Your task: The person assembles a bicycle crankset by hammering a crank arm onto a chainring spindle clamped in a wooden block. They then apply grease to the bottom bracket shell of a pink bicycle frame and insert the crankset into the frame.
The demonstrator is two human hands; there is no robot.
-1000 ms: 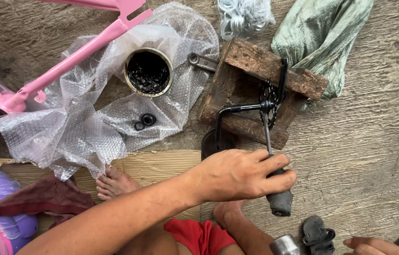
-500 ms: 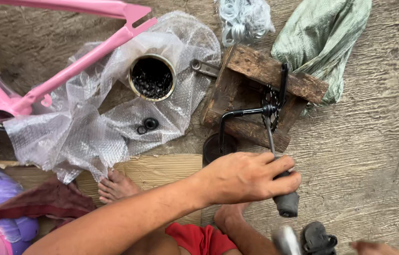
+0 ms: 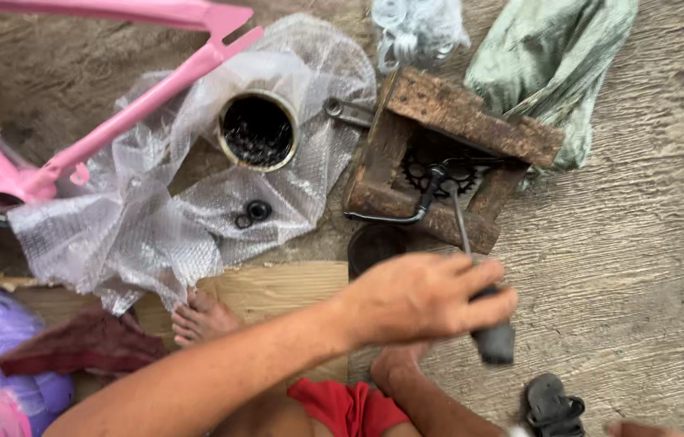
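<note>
Movement first: the left hand (image 3: 419, 295) has been sliding down the tool since a second ago, and the view is now sitting closer and lower, so the wooden block (image 3: 447, 154) is riding higher in the picture.

Far left, the pink bicycle frame (image 3: 127, 105) is running off the top and left edges, its tubes lying across the bubble wrap (image 3: 115, 235). On that wrap an open tin (image 3: 259, 129) of dark small parts is standing, with two black rings (image 3: 251, 214) lying just below it. A spanner (image 3: 350, 112) is poking out between the wrap and the block.

In the middle, the left hand is closing fully round the dark grip of the long-shafted tool (image 3: 488, 324), only the handle's butt showing beneath the fingers. The thin shaft is rising to the black crank and sprocket (image 3: 439, 178), which is resting in the block's hollow; the tip's contact point is too small to make out.

Right of the block, bare concrete floor (image 3: 641, 243) is lying open. A black pedal (image 3: 552, 405) is sitting at the bottom edge. The right hand (image 3: 641, 427) is showing only as a sliver at the bottom right, so I cannot tell its grip.
</note>
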